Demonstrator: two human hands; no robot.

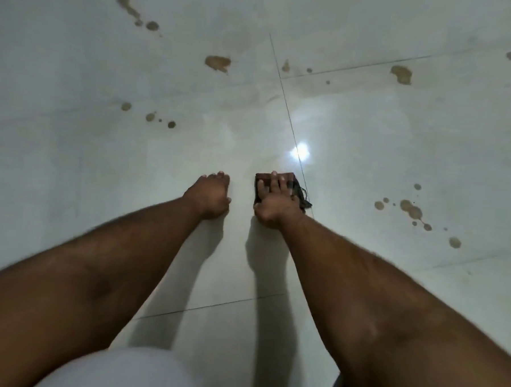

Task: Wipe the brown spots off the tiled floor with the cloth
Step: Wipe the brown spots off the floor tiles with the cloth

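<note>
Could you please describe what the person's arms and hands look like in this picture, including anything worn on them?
Both forearms are bare to the frame's edge, with fine hair and no sleeves in view. The left hand and right hand wear no gloves, and no rings, watch or bracelets are visible. Fingernails look short.

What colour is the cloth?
Dark brown cloth, under the right hand; head view.

No writing, label, brand, number or sign can be read anywhere, neither on the pale glossy tiled floor (370,134) nor on the dark folded cloth (290,180).
</note>
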